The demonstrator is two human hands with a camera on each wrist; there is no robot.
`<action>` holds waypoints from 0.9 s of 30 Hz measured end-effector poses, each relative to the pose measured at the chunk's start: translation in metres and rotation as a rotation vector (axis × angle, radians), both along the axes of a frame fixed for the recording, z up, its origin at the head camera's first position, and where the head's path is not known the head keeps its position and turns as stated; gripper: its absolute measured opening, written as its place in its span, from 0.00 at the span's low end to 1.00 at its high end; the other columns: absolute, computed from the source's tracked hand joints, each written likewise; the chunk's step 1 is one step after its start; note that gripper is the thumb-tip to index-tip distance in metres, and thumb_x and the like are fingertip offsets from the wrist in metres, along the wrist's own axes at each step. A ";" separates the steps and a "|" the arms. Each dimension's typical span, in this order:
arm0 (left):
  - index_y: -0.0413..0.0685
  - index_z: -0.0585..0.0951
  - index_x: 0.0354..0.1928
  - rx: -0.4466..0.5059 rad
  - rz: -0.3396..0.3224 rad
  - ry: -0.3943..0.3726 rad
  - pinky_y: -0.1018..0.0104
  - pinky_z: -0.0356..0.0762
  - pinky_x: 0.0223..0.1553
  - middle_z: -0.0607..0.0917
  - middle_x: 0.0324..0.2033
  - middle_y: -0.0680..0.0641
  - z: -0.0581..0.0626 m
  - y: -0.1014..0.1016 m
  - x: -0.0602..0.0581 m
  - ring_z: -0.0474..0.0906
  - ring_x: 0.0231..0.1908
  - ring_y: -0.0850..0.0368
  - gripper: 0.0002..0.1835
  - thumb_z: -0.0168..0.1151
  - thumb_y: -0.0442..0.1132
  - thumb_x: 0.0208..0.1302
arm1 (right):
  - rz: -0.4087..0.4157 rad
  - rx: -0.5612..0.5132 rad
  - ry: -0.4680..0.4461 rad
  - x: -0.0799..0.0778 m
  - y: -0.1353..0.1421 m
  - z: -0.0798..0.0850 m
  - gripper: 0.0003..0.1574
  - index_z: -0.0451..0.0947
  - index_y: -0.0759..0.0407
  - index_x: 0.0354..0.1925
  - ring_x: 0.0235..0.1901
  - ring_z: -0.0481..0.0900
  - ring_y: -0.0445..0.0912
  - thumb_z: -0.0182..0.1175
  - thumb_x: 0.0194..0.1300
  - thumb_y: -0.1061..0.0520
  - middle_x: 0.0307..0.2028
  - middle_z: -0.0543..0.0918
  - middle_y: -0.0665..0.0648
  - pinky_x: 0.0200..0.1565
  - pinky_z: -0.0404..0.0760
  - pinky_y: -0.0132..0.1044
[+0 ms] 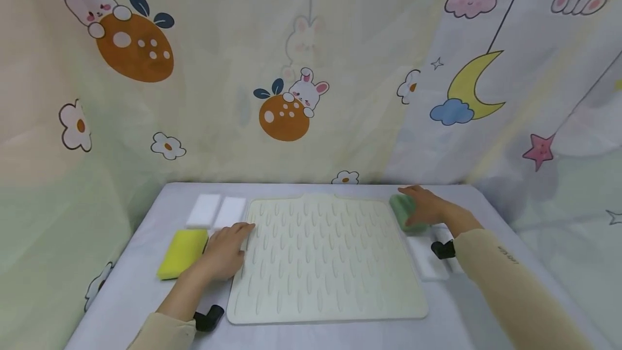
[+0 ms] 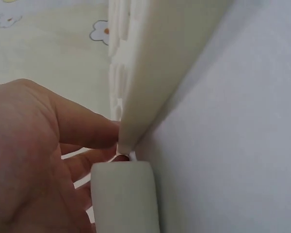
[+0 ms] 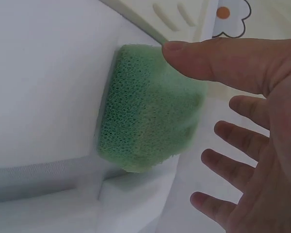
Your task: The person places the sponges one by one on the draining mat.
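The person's right hand (image 1: 427, 208) is spread over a porous, light green sponge block (image 3: 136, 97), the thumb tip at one corner and the four fingers splayed and apart, none of them wrapped round the foam; whether the thumb actually presses cannot be told. The sponge lies just beside the far right part of a cream, ribbed rectangular mat (image 1: 325, 263). For a sound hold, the fingers would best come to the side opposite the thumb and squeeze lightly and evenly, since open foam likely dents and twists under a fingertip alone; keeping the thumb off the rim should avoid nudging the mat. The left hand (image 1: 224, 250), loosely bent, touches the mat's left edge with its thumb, some fingertips hidden; light contact there should steady it. Farther out, a flat yellow sponge (image 1: 182, 253) sits left of that hand, two white rectangular pads (image 1: 203, 210) lie beyond it, and more white pads (image 1: 427, 258) lie near the right wrist, on a white-covered table (image 1: 340, 336).
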State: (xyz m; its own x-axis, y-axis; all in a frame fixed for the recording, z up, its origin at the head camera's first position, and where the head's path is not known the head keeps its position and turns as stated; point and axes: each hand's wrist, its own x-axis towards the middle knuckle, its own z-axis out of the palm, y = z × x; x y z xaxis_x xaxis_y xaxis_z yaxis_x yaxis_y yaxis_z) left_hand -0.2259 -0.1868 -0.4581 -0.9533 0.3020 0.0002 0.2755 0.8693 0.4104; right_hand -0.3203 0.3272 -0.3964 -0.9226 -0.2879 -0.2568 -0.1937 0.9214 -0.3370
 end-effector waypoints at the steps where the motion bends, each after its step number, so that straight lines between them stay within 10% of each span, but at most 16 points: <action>1: 0.41 0.69 0.75 0.003 0.005 0.001 0.31 0.59 0.71 0.72 0.71 0.37 -0.002 -0.001 0.002 0.68 0.69 0.33 0.33 0.55 0.27 0.66 | 0.006 -0.006 -0.001 -0.001 0.000 -0.002 0.65 0.52 0.64 0.80 0.74 0.49 0.79 0.78 0.56 0.54 0.77 0.50 0.76 0.65 0.64 0.76; 27: 0.40 0.71 0.74 0.079 0.035 0.019 0.32 0.53 0.72 0.69 0.74 0.41 -0.015 -0.004 0.001 0.63 0.69 0.35 0.30 0.54 0.30 0.69 | 0.064 0.079 0.013 -0.016 0.005 -0.020 0.65 0.60 0.57 0.79 0.74 0.55 0.75 0.81 0.50 0.50 0.77 0.55 0.73 0.64 0.65 0.76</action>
State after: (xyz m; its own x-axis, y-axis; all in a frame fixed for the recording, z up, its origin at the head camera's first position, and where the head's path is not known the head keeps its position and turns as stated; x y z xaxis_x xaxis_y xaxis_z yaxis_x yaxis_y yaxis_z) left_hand -0.2250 -0.1907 -0.4733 -0.9630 0.2665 0.0406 0.2535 0.8437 0.4732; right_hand -0.3361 0.3319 -0.4167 -0.9064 -0.3257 -0.2690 -0.2571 0.9306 -0.2606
